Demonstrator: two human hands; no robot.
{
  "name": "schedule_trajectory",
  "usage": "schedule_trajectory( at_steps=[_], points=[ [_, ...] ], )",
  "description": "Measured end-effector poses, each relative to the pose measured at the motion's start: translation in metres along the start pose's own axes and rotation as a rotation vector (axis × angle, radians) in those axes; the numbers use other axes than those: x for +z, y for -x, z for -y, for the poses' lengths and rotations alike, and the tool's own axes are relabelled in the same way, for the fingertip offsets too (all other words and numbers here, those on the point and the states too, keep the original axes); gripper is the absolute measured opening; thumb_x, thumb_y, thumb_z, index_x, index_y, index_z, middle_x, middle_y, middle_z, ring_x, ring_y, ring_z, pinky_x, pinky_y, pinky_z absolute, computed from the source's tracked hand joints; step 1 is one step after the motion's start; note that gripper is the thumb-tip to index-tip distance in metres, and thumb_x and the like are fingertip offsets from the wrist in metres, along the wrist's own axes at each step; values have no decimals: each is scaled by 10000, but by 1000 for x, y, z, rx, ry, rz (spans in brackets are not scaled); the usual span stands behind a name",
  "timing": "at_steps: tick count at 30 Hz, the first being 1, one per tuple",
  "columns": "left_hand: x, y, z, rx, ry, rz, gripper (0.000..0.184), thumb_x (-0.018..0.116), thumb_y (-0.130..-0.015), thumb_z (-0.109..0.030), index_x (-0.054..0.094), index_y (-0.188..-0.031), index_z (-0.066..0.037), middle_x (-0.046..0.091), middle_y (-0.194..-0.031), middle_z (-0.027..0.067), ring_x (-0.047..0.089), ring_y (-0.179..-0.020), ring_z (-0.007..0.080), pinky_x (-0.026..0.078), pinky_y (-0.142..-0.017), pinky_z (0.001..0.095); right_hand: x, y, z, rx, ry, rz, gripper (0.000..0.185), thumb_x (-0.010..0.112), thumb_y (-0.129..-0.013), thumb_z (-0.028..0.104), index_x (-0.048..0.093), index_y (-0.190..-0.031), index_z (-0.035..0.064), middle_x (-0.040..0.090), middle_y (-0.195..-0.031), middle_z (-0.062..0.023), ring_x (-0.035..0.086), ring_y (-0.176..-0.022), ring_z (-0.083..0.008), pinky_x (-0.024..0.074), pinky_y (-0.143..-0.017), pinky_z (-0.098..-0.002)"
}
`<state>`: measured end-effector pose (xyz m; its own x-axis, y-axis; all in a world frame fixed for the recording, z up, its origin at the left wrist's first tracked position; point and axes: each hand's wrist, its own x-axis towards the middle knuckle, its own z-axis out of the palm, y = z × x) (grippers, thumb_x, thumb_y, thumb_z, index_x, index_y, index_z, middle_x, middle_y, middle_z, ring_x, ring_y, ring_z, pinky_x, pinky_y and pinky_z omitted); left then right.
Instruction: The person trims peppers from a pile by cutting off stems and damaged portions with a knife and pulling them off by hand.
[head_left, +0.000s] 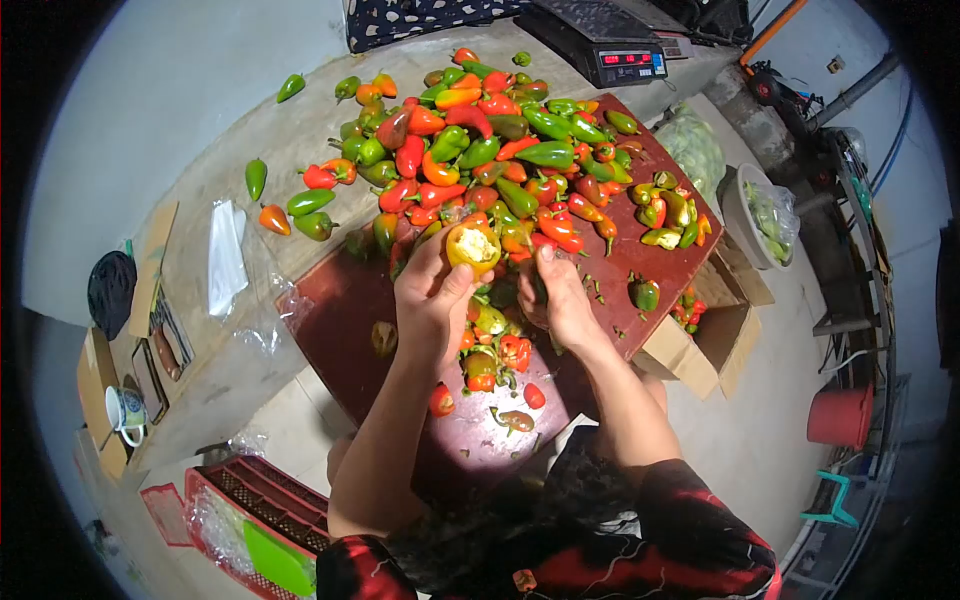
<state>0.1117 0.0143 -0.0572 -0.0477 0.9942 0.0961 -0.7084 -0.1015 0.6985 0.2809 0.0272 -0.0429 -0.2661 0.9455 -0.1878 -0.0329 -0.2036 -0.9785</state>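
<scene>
My left hand (430, 300) is closed around a yellow-orange pepper (473, 248), whose cut end faces up and shows pale flesh and seeds. Just to its right, my right hand (560, 302) has its fingers curled and thumb raised; what it grips, if anything, is hidden. Beyond both hands lies a big heap of red, green and orange peppers (480, 150) on a dark red board (340, 300). Below the hands, cut peppers (482, 368) and stem scraps lie on the board's near part. A smaller group of peppers (672, 212) sits at the board's right.
An open cardboard box (690, 350) with red pieces inside stands right of the board. Behind it are a plastic bag of green produce (692, 150) and a tub (745, 215). A digital scale (620, 68) stands at the back. A red crate (265, 510) is at lower left.
</scene>
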Motion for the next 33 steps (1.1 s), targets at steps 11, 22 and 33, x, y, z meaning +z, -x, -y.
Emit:
schedule_trajectory(
  at_steps=[11, 22, 33],
  points=[
    [-5, -5, -15, -36, -447, 54, 481, 711, -842, -1, 564, -1299, -20, 655, -1116, 34, 626, -1030, 224, 498, -869, 407, -7, -5, 6, 101, -132, 14, 635, 329, -1030, 594, 409, -617, 119, 324, -484, 40, 282, -383, -82, 206, -386, -262],
    [-6, -9, -12, -195, -167, 92, 443, 556, -943, 18, 470, -1370, 94, 587, -1300, 170, 572, -1202, 224, 438, -1052, 349, -4, -1, 17, -260, 242, -67, 346, 771, -840, 322, 638, -1006, 49, 560, -765, 20, 469, -671, -60, 390, -608, -229],
    [-3, -6, -10, -255, -339, 141, 464, 590, -918, -42, 496, -1356, 77, 642, -1213, 162, 647, -1047, 198, 554, -876, 325, -27, -6, 23, -350, 323, -132, 471, 825, -765, 180, 641, -1157, -4, 694, -973, -55, 623, -909, -134, 504, -856, -307]
  ],
)
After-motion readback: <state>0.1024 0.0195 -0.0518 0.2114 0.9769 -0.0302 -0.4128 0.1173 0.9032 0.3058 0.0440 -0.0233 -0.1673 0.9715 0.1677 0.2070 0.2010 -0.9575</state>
